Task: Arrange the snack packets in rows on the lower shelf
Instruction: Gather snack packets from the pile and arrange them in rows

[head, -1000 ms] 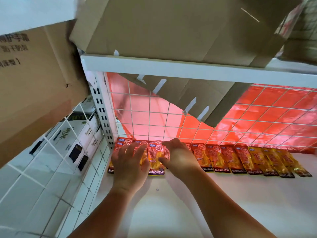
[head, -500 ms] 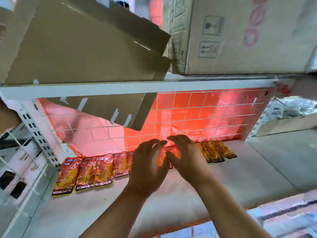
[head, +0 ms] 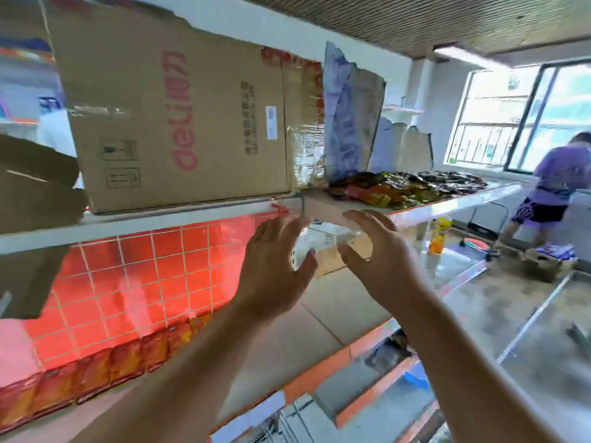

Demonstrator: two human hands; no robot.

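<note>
Snack packets [head: 96, 375] at 8 o'clock of the view: one row, edge to edge, along the back of the lower shelf [head: 319, 330], against the red grid panel [head: 144, 273]. Blurred; print unreadable. Rest of the lower shelf toward 4 o'clock bare.

Both hands raised well above the row, near centre. Left hand [head: 275, 270] wide, fingers loosely spread, holding nothing. Right hand [head: 380, 260] just at 3 o'clock of it, likewise wide and holding nothing, palms turned toward each other with a gap between. Fingertips up at the front edge of the upper shelf [head: 160, 220]; contact not discernible.

On the upper shelf: cardboard box [head: 179, 123] at 11 o'clock, loose heap of packets [head: 409, 187] at 2 o'clock. Yellow bottle [head: 436, 235] and person in purple [head: 556, 183] at 3 o'clock.
</note>
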